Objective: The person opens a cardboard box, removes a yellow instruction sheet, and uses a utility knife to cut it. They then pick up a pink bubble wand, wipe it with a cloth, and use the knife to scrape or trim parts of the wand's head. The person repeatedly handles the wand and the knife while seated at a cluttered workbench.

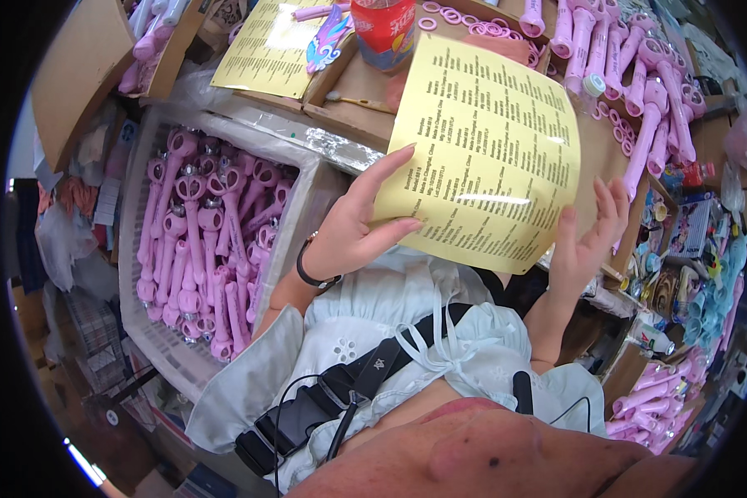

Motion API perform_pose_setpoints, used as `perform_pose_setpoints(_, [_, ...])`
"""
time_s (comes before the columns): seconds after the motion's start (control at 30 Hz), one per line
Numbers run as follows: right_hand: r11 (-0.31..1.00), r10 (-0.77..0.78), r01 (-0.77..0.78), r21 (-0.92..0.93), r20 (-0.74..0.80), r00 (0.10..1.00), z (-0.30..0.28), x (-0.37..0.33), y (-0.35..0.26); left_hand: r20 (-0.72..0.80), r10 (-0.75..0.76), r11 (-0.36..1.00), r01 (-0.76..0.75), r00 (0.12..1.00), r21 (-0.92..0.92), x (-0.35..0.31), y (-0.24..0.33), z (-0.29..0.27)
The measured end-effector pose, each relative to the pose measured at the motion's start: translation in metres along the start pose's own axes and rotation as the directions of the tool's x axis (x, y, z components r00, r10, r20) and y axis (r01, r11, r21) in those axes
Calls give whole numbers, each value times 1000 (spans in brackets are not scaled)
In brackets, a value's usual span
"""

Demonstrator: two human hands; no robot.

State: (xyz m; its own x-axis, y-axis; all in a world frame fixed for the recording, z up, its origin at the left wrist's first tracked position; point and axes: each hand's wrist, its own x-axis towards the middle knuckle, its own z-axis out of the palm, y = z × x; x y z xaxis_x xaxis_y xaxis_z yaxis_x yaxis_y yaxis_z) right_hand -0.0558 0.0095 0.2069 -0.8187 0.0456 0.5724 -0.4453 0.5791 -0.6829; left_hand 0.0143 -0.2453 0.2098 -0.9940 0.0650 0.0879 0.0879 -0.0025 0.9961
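A yellow sheet of printed labels is held up over the work table, bowed and with glare on it. My left hand grips its left edge, thumb and forefinger showing on the printed side and the other fingers hidden. At the sheet's lower right edge, my right hand is raised with its fingers apart. One of its fingertips is at the edge; I cannot tell if it touches.
Left of me stands a white plastic crate full of pink toy wands. More pink wands and pink rings lie on the table. A second yellow sheet lies near a red-labelled bottle.
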Motion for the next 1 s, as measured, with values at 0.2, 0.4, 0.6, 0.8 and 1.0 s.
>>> perform_pose_setpoints(0.2, [937,-301,349,11,531,792,-6,14,-47,24,19,997,-21,1000,75,1,-3,6])
perform_pose_setpoints(0.4, [908,-416,336,250,627,658,29,18,-48,43,10,998,-12,999,58,-6,-3,10])
perform_pose_setpoints(0.6, [913,-401,245,325,618,676,34,14,-44,108,120,966,-141,987,218,-6,-4,8])
perform_pose_setpoints(0.8, [897,-426,200,393,654,625,35,14,-40,216,141,954,-191,966,232,-2,-1,6])
perform_pose_setpoints(1.0, [886,-448,239,398,598,665,37,12,-38,230,235,892,-304,944,335,-2,-1,7])
